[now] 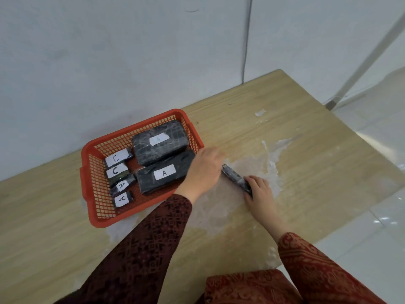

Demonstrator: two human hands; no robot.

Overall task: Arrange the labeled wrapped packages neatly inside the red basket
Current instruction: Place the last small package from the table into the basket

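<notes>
The red basket [87,163] sits on the wooden table [306,150] near the wall. Inside lie two large dark wrapped packages labeled A, one at the back [161,141] and one in front [166,174]. Along the basket's left side are small packages: two labeled C [117,158] [116,171] and two labeled A [122,185] [122,199]. A slim dark wrapped package [235,178] lies on the table right of the basket. My right hand [259,190] grips its near end. My left hand [205,170] rests at its far end beside the basket's right rim, blurred.
A whitish worn patch [252,163] covers the table around the slim package. The grey wall stands just behind the basket, with a cable [247,40] running down it. The table's right edge drops off to a pale tiled floor [372,216].
</notes>
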